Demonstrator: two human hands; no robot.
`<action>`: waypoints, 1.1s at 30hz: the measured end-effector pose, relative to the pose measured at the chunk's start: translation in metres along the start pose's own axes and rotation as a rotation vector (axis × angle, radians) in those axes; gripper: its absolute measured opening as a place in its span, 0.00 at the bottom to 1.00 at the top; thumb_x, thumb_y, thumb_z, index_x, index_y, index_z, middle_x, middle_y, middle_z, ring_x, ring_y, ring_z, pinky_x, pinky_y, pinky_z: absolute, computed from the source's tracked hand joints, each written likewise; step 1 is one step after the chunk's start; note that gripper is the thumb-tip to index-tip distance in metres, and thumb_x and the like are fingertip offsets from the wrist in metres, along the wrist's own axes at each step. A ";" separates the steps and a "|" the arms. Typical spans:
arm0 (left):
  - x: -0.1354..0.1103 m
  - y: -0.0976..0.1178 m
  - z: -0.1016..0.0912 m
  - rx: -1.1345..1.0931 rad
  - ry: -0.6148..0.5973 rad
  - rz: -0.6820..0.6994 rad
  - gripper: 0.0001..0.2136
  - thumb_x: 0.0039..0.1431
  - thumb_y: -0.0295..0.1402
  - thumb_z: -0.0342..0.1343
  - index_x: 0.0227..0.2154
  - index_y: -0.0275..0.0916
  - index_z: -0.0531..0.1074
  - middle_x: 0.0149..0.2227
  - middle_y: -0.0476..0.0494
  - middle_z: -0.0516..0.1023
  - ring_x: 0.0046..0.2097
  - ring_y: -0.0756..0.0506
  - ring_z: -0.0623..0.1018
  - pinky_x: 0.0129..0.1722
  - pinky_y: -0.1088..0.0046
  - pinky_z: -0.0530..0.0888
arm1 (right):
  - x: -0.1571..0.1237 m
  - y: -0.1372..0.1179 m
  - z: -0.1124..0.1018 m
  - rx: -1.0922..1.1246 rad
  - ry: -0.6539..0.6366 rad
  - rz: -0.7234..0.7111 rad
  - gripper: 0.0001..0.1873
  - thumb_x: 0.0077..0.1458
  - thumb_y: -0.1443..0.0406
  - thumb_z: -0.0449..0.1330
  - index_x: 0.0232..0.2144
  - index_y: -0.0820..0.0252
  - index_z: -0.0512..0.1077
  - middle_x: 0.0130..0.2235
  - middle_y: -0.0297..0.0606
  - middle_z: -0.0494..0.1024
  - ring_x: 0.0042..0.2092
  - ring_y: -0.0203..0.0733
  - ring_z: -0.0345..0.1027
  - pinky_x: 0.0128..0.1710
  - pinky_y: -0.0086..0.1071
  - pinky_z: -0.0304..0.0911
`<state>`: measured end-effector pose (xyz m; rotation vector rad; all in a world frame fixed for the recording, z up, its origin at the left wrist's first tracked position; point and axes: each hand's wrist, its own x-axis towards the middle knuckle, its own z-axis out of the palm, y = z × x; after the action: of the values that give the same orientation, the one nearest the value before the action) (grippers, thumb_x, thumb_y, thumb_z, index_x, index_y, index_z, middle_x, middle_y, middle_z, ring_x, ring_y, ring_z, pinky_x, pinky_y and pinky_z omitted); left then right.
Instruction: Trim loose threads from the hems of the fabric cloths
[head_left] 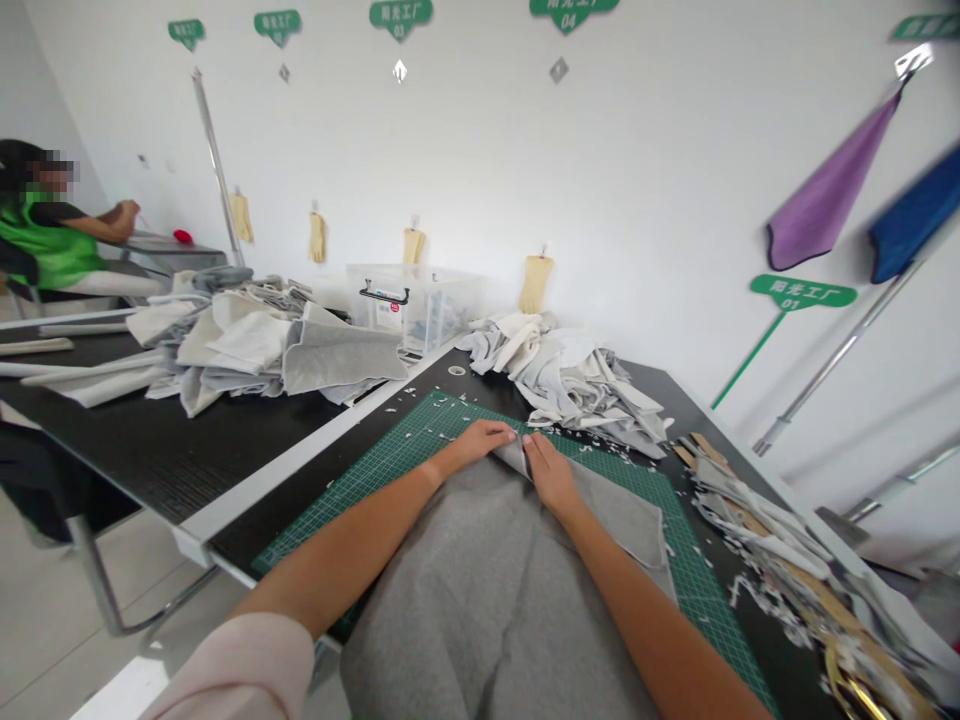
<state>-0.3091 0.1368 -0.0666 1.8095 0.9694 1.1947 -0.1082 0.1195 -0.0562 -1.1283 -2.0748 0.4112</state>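
Observation:
A large grey fabric piece lies over the green cutting mat and hangs toward me. My left hand and my right hand meet at its far edge, side by side. Both hands have their fingers pressed together on a folded corner of the grey fabric. A flap of the same cloth spreads to the right of my right hand.
A heap of grey and white fabric pieces lies beyond the mat. Offcuts and card strips pile up at the right. Another fabric heap and a clear plastic box stand at the left. A person in green sits far left.

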 end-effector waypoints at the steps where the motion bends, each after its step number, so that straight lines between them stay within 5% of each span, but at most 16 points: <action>1: 0.000 -0.001 0.000 -0.002 0.003 0.002 0.21 0.60 0.50 0.54 0.37 0.34 0.79 0.36 0.44 0.79 0.41 0.45 0.75 0.45 0.71 0.69 | 0.000 0.000 0.001 -0.009 -0.001 -0.003 0.21 0.69 0.51 0.39 0.34 0.52 0.64 0.38 0.38 0.73 0.42 0.45 0.68 0.43 0.34 0.60; 16: 0.002 -0.010 0.000 -0.014 -0.011 -0.010 0.19 0.58 0.46 0.58 0.39 0.34 0.80 0.39 0.42 0.81 0.43 0.44 0.77 0.48 0.70 0.70 | -0.002 0.005 0.002 -0.173 -0.045 -0.032 0.22 0.70 0.50 0.37 0.34 0.53 0.61 0.34 0.36 0.73 0.36 0.43 0.68 0.34 0.31 0.52; 33: -0.002 -0.004 0.000 -0.054 -0.016 -0.053 0.19 0.57 0.47 0.58 0.35 0.33 0.80 0.34 0.46 0.80 0.37 0.47 0.75 0.41 0.74 0.69 | -0.001 0.007 0.002 -0.292 -0.051 -0.065 0.23 0.71 0.51 0.36 0.34 0.55 0.62 0.34 0.36 0.74 0.36 0.41 0.69 0.34 0.30 0.51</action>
<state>-0.3103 0.1371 -0.0713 1.7381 0.9616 1.1617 -0.1053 0.1225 -0.0618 -1.2226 -2.2619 0.1075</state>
